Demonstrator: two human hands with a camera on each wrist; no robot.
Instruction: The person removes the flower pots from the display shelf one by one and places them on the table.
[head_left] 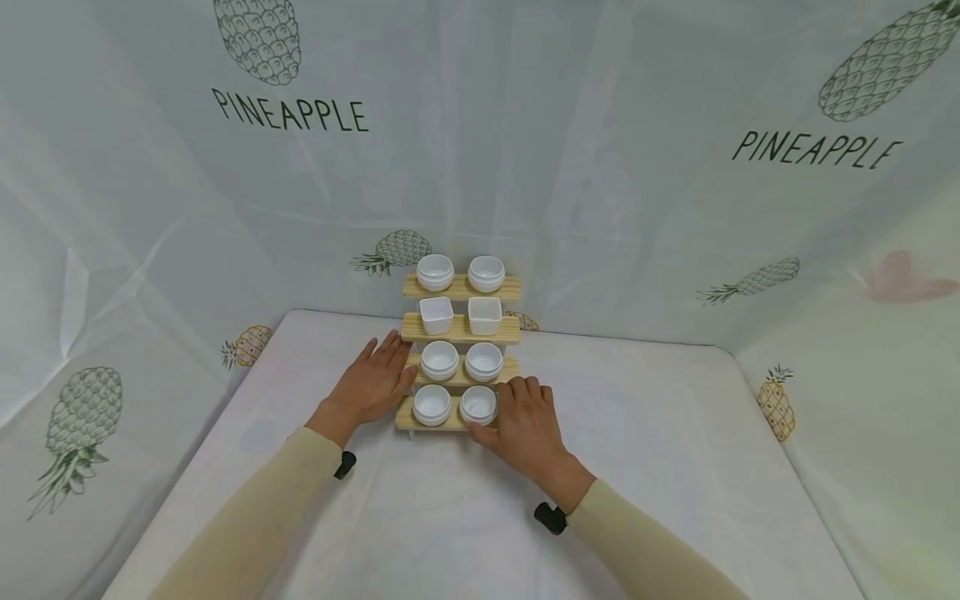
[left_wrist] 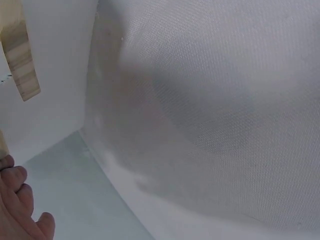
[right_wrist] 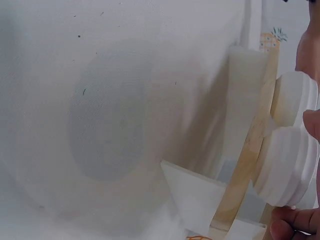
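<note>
Pale grey cloth printed with pineapples (head_left: pixel 637 208) backs a white-covered desk (head_left: pixel 637 433). Toward its far edge: four-tier pale wood stand (head_left: pixel 460 330), two square white bowls (head_left: pixel 437 315) second tier from top, six round white bowls (head_left: pixel 438 360) on the others. Left hand (head_left: pixel 371 383), fingers nearly straight, touches stand's left side; right hand (head_left: pixel 528 425) curls around lowest tier's right-hand bowl (head_left: pixel 478 406), holding nothing else.

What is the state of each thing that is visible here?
Tiered stand: upright, loaded
Six round bowls: upright, seemingly empty
Two square bowls: upright, seemingly empty
Left hand: fingers extended beside the stand
Right hand: fingers curled at the stand's lower right end
Pineapple-print backdrop: hanging, creased
Table cover: spread flat
</note>
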